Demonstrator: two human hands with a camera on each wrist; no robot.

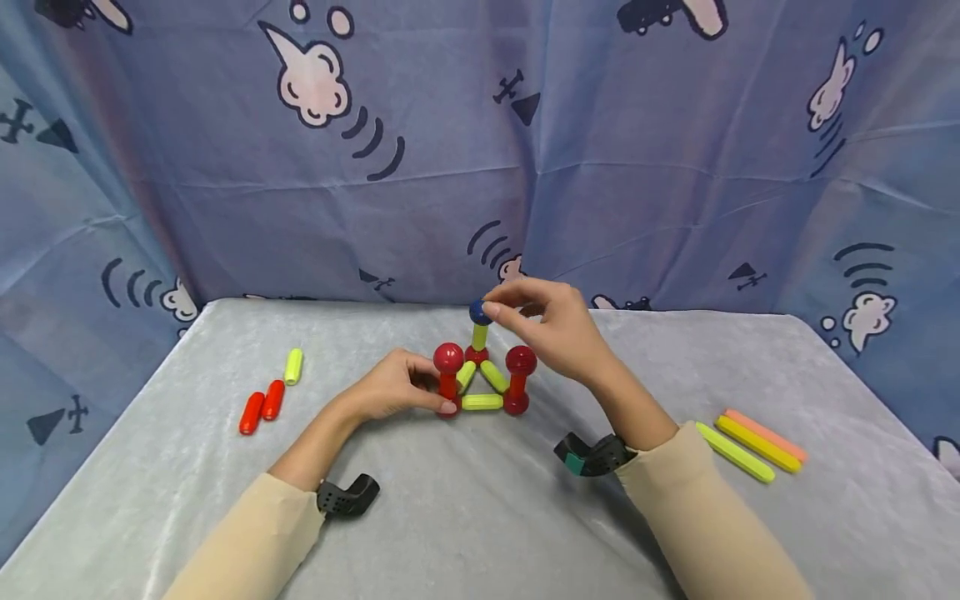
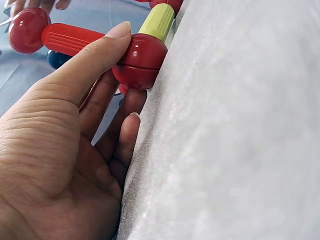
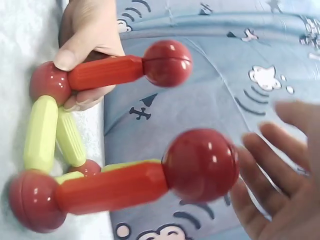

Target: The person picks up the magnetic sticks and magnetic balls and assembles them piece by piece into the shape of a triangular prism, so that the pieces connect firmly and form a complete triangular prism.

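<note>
A triangular frame of magnetic building rods and balls stands on the table, its base made of yellow-green rods joined by red balls. Two red rods rise from the front corners, each topped by a red ball. From the back corner a yellow-green rod stands up with a blue ball on top. My left hand grips the front-left corner ball, thumb on the near side and fingers behind. With thumb and index finger, my right hand pinches the blue ball.
Two short red rods and a short yellow-green rod lie at the left. Over at the right are longer rods: yellow-green, yellow and salmon. A patterned blue curtain hangs behind the grey-white tabletop.
</note>
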